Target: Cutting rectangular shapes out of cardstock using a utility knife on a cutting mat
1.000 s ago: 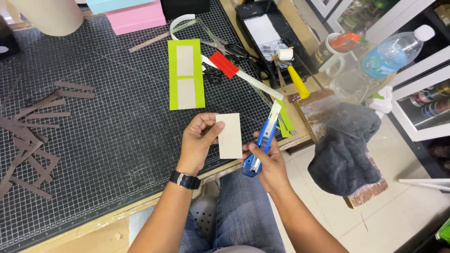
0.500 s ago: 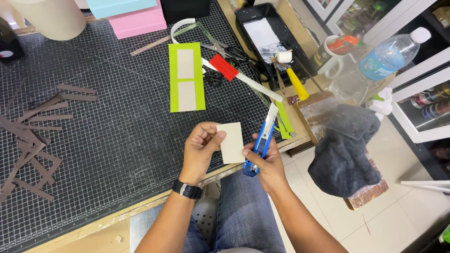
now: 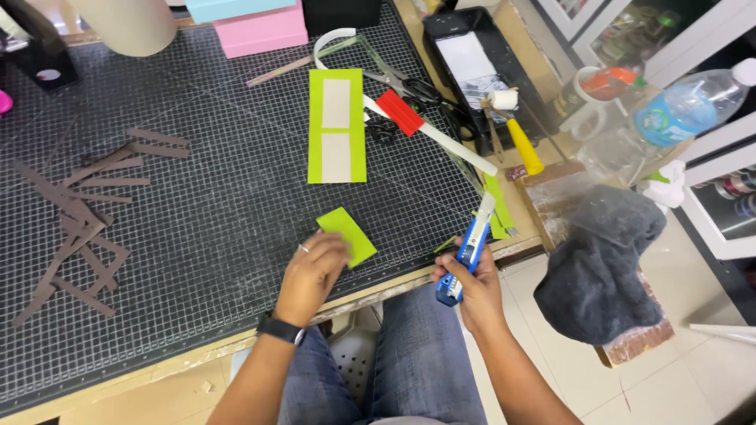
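Brown paper strips [image 3: 75, 212] scattered at nine o'clock on the table [image 3: 197, 260]. Left hand [image 3: 311, 271], grip flat, pressing small green card [image 3: 346, 234] down at centre. Right hand [image 3: 472, 287], grip wrapped around blue utility knife [image 3: 466, 252], blade up, at three o'clock.

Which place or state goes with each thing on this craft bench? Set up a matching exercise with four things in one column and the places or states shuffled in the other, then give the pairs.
Things
1. small green card
2. blue utility knife
3. brown paper strips
4. long green card with two pale panels

Places or states
A. scattered on the left of the cutting mat
B. gripped in the right hand
C. lying flat on the mat, near its middle
D. under the fingertips of the left hand

Pairs: 1-D, 2-B, 3-A, 4-C
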